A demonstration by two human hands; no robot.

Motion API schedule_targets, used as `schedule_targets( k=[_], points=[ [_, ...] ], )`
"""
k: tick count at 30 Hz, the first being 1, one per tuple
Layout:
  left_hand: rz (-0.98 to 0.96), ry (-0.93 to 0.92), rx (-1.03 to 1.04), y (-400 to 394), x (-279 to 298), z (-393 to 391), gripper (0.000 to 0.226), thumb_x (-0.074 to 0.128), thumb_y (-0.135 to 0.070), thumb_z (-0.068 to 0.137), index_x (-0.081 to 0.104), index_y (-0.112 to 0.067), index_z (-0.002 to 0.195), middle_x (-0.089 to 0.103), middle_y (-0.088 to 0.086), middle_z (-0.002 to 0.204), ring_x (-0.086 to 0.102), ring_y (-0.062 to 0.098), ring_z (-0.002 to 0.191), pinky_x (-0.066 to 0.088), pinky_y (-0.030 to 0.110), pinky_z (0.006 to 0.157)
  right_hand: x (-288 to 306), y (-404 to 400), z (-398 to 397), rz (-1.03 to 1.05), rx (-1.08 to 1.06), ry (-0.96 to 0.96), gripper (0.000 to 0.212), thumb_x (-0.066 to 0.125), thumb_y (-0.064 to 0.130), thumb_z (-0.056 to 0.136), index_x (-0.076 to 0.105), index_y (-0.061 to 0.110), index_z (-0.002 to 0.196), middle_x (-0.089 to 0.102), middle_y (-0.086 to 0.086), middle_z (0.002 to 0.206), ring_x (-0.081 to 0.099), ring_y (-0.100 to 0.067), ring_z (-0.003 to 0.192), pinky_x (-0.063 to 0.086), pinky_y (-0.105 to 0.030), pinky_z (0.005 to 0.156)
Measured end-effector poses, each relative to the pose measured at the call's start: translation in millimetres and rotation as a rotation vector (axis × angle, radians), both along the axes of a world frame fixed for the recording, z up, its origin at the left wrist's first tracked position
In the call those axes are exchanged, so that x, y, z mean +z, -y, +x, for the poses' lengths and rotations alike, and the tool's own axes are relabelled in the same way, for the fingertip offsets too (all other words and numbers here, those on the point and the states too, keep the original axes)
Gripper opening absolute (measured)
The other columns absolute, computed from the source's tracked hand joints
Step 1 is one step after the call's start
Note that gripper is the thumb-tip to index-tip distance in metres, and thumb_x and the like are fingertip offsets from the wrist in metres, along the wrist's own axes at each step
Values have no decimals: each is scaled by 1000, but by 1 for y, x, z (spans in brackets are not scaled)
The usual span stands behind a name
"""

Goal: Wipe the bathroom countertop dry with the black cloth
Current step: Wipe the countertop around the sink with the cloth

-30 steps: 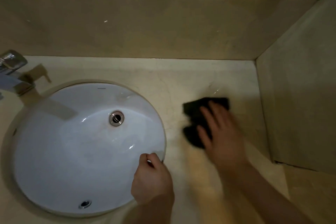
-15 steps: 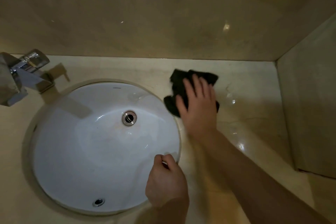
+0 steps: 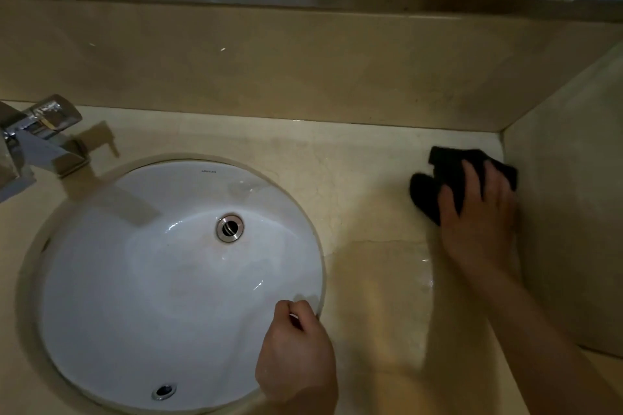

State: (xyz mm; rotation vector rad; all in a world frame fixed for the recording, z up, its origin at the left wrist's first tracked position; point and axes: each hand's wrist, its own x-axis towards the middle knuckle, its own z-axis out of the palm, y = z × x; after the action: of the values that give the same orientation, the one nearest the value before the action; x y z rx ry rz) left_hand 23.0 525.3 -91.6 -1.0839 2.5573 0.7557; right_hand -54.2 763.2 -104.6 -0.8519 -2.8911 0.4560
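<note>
The black cloth point(image 3: 446, 163) lies bunched on the beige marble countertop point(image 3: 367, 178), at its far right next to the side wall. My right hand point(image 3: 478, 219) lies flat on the cloth with spread fingers, pressing it onto the stone; part of the cloth is hidden under the palm. My left hand point(image 3: 296, 357) is curled into a fist and rests on the near right rim of the sink, holding nothing that I can see. A wet sheen with small droplets point(image 3: 426, 280) shows on the stone just in front of my right wrist.
A round white sink point(image 3: 145, 280) is set into the counter on the left, with a chrome faucet point(image 3: 37, 141) at its far left. A beige backsplash point(image 3: 303, 71) closes the back and a side wall point(image 3: 573, 212) the right. White towels hang above.
My right hand has slid the cloth from beside the sink's far rim to the right, up against the side wall. My left fist has stayed on the rim.
</note>
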Motion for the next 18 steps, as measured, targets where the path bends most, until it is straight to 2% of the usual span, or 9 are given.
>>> schedule_targets(
  k=[4,8,12,15,17,18],
  points=[
    [6,-8,2,0,0,0,33,33,-38,96,50,-24,71,55,-4,57,50,14,57,31,29,54,1,23,-45,-5,-131,-4,70,37,66,91,37,26,148,26,-17,158,20,-37,145,10,-54,119],
    [11,-17,3,0,-1,0,33,32,-40,95,49,-24,71,54,-4,57,51,17,59,33,31,57,0,67,-50,-49,87,42,67,33,67,94,29,32,151,15,-7,163,7,-28,150,0,-49,122],
    [2,-35,21,-2,-1,0,34,34,-39,94,51,-24,70,53,-4,54,48,14,55,32,30,56,-4,106,-10,-61,388,-29,56,39,53,99,41,25,147,28,-5,160,18,-26,149,9,-47,123],
    [-3,-38,23,-2,-2,-1,33,35,-36,95,52,-25,68,52,-4,52,49,14,53,32,28,54,-4,98,22,-63,578,-38,51,41,48,101,46,22,145,33,-3,158,25,-22,148,15,-45,122],
    [-2,-46,23,-2,-4,-1,33,35,-35,94,51,-25,67,52,-3,51,50,15,53,35,28,53,-1,69,32,-48,586,-42,49,42,45,101,49,22,143,38,-3,155,32,-24,144,23,-42,119],
    [-3,-44,19,-1,-5,-1,33,34,-35,94,51,-24,67,52,-3,51,51,15,52,37,28,54,0,51,33,-35,520,-51,49,41,44,100,50,21,142,41,-5,153,35,-26,142,27,-41,117]
  ],
)
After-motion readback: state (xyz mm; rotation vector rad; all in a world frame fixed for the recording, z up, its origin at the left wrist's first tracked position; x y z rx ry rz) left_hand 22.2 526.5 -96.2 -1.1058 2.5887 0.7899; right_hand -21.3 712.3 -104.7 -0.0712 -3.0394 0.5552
